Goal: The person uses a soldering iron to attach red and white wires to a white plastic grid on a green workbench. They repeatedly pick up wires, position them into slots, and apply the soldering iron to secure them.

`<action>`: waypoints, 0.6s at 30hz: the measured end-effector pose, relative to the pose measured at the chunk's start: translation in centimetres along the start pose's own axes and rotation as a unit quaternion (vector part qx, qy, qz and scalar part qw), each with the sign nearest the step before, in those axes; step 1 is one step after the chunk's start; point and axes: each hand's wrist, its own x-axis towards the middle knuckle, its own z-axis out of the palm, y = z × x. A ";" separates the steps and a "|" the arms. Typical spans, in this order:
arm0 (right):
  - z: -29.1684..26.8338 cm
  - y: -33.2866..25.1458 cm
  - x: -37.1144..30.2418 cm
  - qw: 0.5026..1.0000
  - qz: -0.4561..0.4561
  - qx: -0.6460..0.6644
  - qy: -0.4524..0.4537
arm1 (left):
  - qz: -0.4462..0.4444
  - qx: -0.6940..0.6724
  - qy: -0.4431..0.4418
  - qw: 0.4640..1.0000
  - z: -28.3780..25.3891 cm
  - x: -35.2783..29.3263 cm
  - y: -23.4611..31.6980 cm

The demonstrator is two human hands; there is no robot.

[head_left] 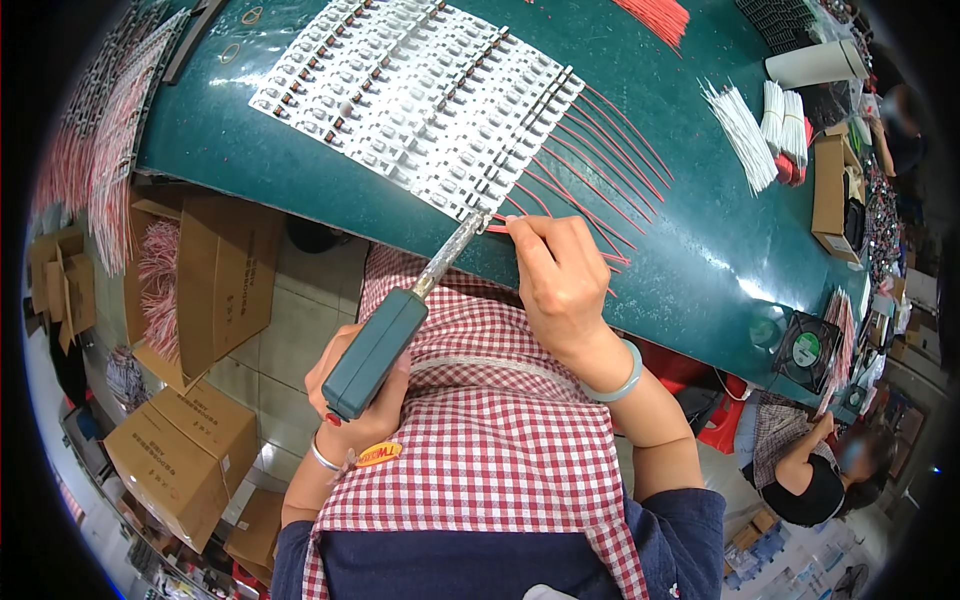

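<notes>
My left hand (365, 390) is closed around the boxy dark green handle of a soldering iron (378, 352). Its metal shaft slants up and right, and the tip meets the near corner of a white panel of small circuit boards (420, 110). At that same corner, my right hand (560, 280) pinches a thin red wire (497, 229) between thumb and forefinger. Several more red wires (610, 160) stick out from the panel's right edge and curve across the green table. The exact contact at the tip is too small to make out.
The green table (700, 270) carries white wire bundles (740, 135), red wires (655, 20), a white cylinder (815, 63) and a small fan (806, 348). Cardboard boxes (225, 285) stand on the floor at left. Another person (800, 465) sits at the lower right.
</notes>
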 end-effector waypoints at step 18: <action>0.1 -0.1 0.3 1.000 -0.001 -0.016 -0.007 | -0.005 0.011 -0.012 1.000 0.2 1.5 1.3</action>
